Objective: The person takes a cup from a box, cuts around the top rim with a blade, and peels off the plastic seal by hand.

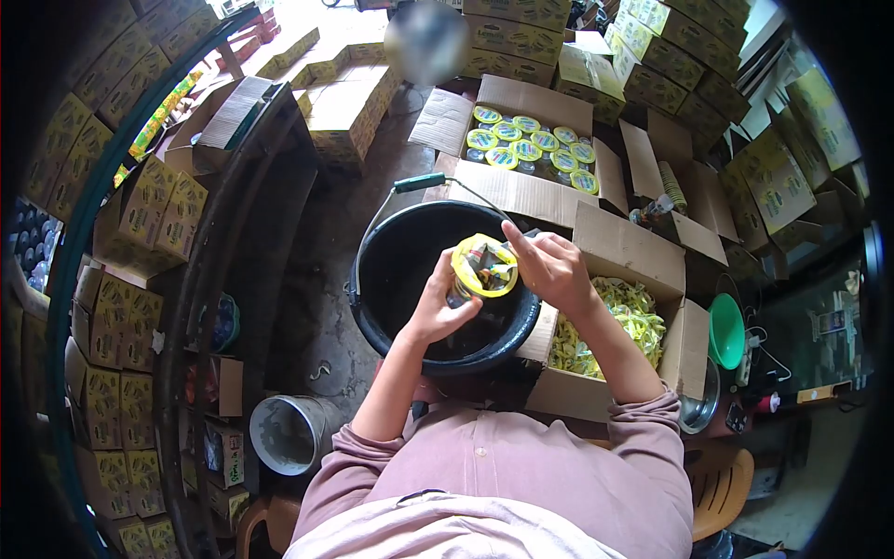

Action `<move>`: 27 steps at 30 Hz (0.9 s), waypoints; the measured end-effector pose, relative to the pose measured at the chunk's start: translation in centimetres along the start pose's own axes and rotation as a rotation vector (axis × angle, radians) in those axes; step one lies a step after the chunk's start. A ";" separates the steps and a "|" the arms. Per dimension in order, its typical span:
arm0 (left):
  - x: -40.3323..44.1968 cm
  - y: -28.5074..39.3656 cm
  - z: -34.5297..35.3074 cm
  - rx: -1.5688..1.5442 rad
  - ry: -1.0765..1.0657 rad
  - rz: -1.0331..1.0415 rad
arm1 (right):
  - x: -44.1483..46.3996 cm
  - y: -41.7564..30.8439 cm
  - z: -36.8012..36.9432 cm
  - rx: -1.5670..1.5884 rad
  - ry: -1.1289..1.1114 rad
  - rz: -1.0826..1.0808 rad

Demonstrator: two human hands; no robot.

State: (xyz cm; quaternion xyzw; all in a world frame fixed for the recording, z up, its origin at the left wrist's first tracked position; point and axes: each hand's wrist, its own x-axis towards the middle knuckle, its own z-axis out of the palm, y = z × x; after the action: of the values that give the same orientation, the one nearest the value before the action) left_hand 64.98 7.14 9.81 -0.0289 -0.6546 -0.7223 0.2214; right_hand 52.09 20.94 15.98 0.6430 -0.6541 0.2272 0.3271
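1. Your left forearm reaches up and forward, the left hand [436, 309] cupped on its side; your right forearm slants inward, the right hand [551, 268] held with its back up.
2. Hidden: the outer side of the jar [459, 273] covers part of your left fingers, and your right thumb and curled fingertips are hard to make out; what lies inside the jar is too small to tell.
3. Your left thumb and fingers are clamped around the yellow-rimmed jar, its mouth tilted toward you.
4. Your right index finger stretches out near the rim, the others curled; you cannot tell whether they pinch anything.
5. Below your fingers gapes the black bucket [386, 303]; right of them, yellow packets [619, 326] fill a carton [582, 391]; beyond them stand lidded jars [526, 149].
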 end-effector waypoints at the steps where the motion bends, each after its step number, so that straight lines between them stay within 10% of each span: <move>1: 0.0 0.0 0.0 0.018 0.014 0.005 | 0.1 -0.2 -0.1 -0.002 -0.010 -0.002; 7: 0.3 0.6 0.9 0.490 0.129 0.139 | -0.4 -0.9 0.0 -0.001 -0.062 -0.031; 27: -1.2 -0.7 -1.7 -0.689 -0.581 -0.521 | 0.8 -1.5 0.3 0.182 0.030 -0.138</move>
State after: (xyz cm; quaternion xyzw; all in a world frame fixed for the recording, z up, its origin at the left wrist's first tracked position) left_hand 66.22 5.91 8.52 -0.1355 -0.3986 -0.8892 -0.1791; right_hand 53.61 20.07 16.12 0.7101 -0.5800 0.2721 0.2922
